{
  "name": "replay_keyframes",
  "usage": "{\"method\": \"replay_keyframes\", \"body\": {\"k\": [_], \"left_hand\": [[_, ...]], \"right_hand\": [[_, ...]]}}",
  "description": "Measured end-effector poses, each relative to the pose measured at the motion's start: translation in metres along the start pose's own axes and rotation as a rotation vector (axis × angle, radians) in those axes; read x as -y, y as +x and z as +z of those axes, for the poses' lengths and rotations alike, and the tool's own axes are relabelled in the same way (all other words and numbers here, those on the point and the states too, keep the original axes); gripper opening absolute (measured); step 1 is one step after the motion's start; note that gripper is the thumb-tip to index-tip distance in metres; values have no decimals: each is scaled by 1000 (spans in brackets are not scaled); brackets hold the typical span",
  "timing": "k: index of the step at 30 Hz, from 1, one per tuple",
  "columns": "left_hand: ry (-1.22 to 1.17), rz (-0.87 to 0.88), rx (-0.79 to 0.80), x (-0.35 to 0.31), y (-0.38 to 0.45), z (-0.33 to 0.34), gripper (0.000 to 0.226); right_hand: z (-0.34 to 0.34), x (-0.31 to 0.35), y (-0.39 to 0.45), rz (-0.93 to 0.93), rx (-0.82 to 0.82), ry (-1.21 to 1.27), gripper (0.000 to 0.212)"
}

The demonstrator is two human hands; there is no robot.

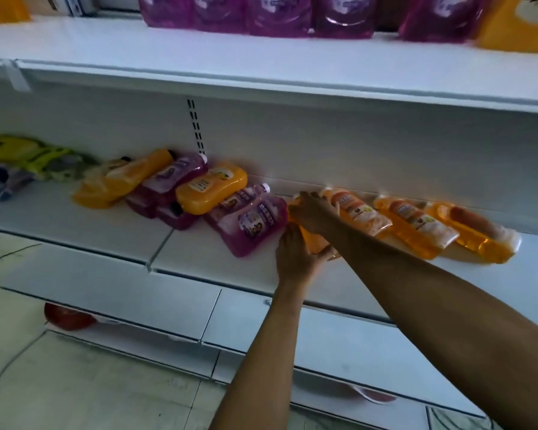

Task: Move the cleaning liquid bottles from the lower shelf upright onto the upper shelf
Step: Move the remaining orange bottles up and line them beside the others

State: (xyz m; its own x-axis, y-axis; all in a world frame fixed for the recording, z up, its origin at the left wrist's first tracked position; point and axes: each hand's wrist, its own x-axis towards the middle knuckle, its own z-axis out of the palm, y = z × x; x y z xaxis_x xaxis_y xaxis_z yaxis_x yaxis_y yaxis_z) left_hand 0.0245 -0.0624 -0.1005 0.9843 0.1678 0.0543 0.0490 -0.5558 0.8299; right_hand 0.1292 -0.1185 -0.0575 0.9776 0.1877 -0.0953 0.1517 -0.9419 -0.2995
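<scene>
Orange and purple cleaning liquid bottles lie flat along the back of the lower shelf [205, 259]. Both my hands hold one orange bottle [316, 243] lying mid-shelf: my left hand [294, 254] grips its near end, and my right hand [312, 212] grips its far end. A purple bottle [255, 226] lies just left of it, and three orange bottles [359, 214] [416, 225] [475, 232] lie to the right. On the upper shelf [261, 60], several purple bottles [280, 15] stand upright beside an orange bottle [510, 26].
A heap of orange and purple bottles [168, 184] lies further left on the lower shelf, with yellow-green packs [28, 156] at the far left. Below are more white shelf boards [121, 302] and a red object [69, 316]. The upper shelf's front edge overhangs the lower shelf.
</scene>
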Motion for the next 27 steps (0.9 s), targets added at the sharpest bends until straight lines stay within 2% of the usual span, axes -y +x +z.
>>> {"method": "replay_keyframes", "body": {"k": [2, 4, 6, 8, 10, 14, 17, 21, 27], "left_hand": [[-159, 21, 60, 4, -7, -9, 83], [-224, 57, 69, 5, -19, -17, 74], [-242, 103, 46, 0, -35, -25, 86], [-262, 138, 69, -10, -51, -35, 94], [-402, 130, 154, -19, -68, -47, 96], [-469, 185, 306, -38, -94, -77, 97], [-457, 267, 314, -60, -106, -93, 90], [-509, 347, 305, -76, -116, -94, 87], [-570, 344, 391, -92, -121, -96, 84]], "right_hand": [[-4, -5, -14, 14, -47, 89, 47], [-12, -14, -36, -1, -111, 376, 45], [-27, -24, -66, -104, -149, 654, 48], [-46, -33, -100, -203, -188, 717, 52], [-60, -38, -134, -240, -197, 783, 58], [-75, -43, -191, -235, -237, 741, 76], [-88, -40, -214, -197, -280, 905, 88], [-101, -40, -227, -229, -256, 1223, 80], [-110, -31, -246, -181, -310, 1233, 78]]}}
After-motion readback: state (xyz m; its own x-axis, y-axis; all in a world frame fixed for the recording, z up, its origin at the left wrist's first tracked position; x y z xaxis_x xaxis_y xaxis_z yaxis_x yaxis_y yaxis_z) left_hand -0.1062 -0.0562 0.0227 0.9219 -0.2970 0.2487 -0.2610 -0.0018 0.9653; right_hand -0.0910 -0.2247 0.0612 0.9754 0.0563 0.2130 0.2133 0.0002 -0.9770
